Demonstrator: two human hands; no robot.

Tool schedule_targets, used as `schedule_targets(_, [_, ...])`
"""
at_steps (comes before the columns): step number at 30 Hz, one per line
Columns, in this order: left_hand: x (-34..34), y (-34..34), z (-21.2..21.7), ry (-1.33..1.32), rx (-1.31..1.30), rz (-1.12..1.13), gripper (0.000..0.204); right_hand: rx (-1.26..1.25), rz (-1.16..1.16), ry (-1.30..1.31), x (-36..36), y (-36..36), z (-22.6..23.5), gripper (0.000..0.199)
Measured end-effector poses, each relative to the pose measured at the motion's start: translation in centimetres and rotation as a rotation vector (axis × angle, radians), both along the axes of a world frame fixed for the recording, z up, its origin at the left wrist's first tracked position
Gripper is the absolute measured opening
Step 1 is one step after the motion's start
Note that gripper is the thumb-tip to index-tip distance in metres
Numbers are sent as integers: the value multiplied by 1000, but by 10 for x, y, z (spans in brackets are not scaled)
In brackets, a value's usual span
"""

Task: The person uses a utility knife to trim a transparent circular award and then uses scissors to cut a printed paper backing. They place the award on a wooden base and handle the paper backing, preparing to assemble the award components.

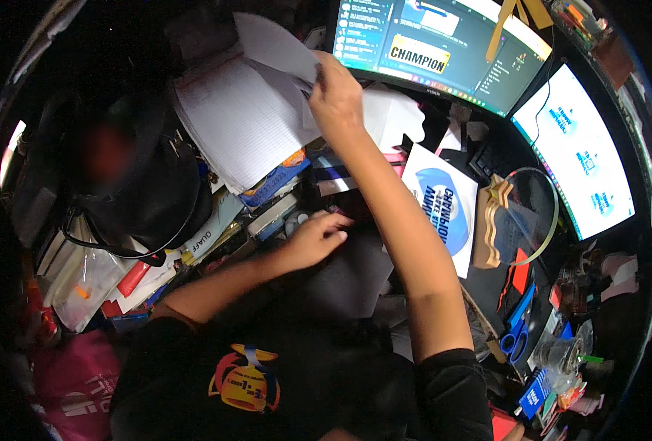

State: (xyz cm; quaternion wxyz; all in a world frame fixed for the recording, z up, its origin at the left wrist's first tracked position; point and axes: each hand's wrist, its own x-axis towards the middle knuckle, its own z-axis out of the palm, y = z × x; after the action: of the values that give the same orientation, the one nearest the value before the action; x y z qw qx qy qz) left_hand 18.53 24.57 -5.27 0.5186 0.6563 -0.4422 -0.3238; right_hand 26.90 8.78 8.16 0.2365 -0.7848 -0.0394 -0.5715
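grey paper sheet point(274, 44) at eleven o'clock, pinched by right hand point(335, 95) fingers, lifted off the lined notebook point(238, 125); left hand point(315, 239), fingers loosely spread, steadies dark paper point(355, 275) on the bench.

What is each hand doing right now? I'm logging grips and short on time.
Left hand: fingers curled, resting on a dark sheet; no clear grip.
Right hand: pinched shut on a grey paper sheet.

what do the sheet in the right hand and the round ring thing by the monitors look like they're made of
The sheet held by the right hand looks like thin matte grey paper; it bends loosely. The ring seems to be clear glossy plastic or acrylic, since the desk shows through; its stand looks like pale layered wood.
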Motion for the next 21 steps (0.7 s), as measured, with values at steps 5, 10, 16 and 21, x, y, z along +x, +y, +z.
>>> schedule_targets(5, [50,12,-23,-584,66,236,27,-233,-316,344,25,-8,-15,26])
schedule_targets(10, [71,-1,-34,-693,57,333,29,-165,-245,129,-2,-9,2,29])
schedule_targets(16, [70,-18,-26,-733,34,352,33,-143,-254,141,-21,-1,-3,32])
schedule_targets(21, [61,-22,-20,-711,55,338,34,65,-259,23,-24,3,-31,25])
